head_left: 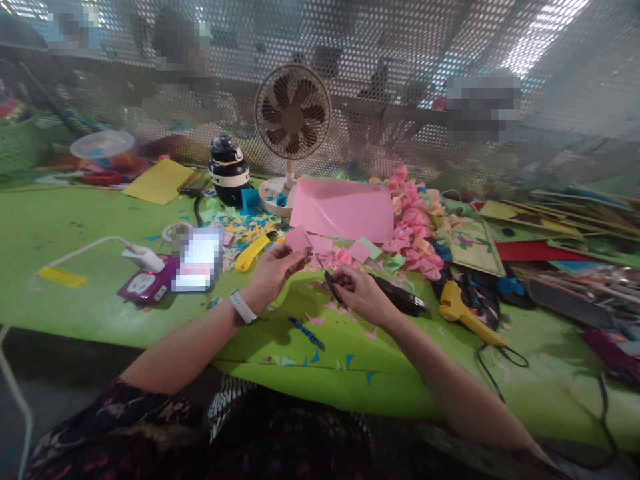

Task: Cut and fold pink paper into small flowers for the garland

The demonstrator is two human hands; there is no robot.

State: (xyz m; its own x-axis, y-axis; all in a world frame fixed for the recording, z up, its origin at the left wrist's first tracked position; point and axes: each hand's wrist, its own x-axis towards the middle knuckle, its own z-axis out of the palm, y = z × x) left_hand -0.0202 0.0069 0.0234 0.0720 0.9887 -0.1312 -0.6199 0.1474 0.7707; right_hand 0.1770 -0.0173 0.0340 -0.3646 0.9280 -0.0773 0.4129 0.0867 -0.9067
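Between the thumb and fingers of my left hand (273, 272) is a small pink paper square (297, 238). My right hand (361, 292) is closed around the dark handles of a pair of scissors (327, 279), whose blades point up and left at the paper's edge. Whether the blades touch the paper, I cannot tell. Just beyond my hands lie loose pink squares (360, 251) and a large pink sheet (345, 208). Pink offcuts (316, 320) are scattered on the green tabletop (280, 383) below.
A fan (293, 117) and a dark jug (229, 172) stand at the back. Folded paper pieces (413, 223) are heaped to the right, near a yellow glue gun (467, 313). Leftward are a yellow cutter (254, 251), a phone (198, 260) and a purple power strip (150, 283) with a white cable.
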